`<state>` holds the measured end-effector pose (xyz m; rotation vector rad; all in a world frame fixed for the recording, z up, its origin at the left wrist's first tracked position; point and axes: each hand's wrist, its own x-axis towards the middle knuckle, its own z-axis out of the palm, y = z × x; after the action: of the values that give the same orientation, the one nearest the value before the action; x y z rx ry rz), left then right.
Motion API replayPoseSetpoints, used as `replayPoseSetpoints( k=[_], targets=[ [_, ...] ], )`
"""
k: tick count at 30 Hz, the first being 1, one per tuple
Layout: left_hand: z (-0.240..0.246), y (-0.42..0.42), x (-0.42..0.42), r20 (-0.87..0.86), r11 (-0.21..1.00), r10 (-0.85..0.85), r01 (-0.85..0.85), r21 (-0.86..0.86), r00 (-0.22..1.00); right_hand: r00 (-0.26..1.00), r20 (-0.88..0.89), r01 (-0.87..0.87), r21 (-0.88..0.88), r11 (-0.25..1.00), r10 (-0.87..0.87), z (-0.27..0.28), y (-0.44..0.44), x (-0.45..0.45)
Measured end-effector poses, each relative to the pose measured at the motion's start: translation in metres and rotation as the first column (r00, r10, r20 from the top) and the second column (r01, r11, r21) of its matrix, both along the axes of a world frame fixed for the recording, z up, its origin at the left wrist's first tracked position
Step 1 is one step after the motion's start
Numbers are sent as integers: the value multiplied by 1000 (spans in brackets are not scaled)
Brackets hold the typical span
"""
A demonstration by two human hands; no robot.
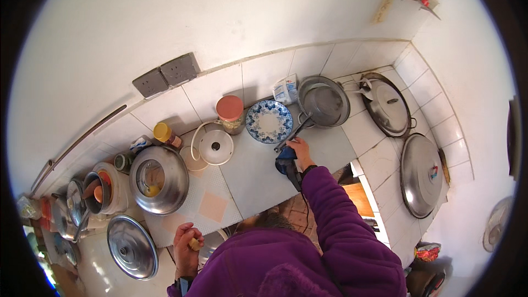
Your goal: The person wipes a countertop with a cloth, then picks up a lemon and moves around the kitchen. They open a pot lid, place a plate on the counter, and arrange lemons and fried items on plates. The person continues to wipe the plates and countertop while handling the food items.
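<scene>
My right hand (302,152) is on the grey counter (255,181), its fingers at the black handle (293,136) of a frying pan (326,103) that rests in a larger metal pot. Just beside that hand lies a dark blue and black corded object (288,164), partly covered by the fingers; what it is cannot be told. A blue-patterned white plate (269,121) is left of the handle. My left hand (187,249), at the counter's near edge, holds a small yellowish piece (194,244) in curled fingers.
A white kettle lid (215,147), a red-lidded jar (229,109) and a yellow-capped jar (162,132) stand along the back. Large metal lids (159,202), (132,247) are at left. Two covered woks (385,109), (420,175) sit on the tiled stove at right.
</scene>
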<state>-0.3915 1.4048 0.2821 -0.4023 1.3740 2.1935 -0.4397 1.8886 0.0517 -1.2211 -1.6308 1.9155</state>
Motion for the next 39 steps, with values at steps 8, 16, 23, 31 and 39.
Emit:
replayPoseSetpoints(
  k=[8,16,23,31,39],
  targets=[
    [-3,76,-17,-5,991,-50,49,-127,999,990,-44,-139,-91,986,136,8,23,-11],
    [-2,113,-31,-61,957,-191,172,-235,980,973,-72,-214,90,973,221,39,0,17],
    [-19,129,-56,-238,873,-430,334,-356,871,755,84,-583,542,606,651,90,-119,62],
    [-36,70,-57,-278,638,-649,307,-706,708,355,268,-788,601,133,895,124,-245,43],
    [-8,-54,-59,-540,690,-401,-144,-710,740,354,104,-643,749,161,929,142,-323,33]
  ],
)
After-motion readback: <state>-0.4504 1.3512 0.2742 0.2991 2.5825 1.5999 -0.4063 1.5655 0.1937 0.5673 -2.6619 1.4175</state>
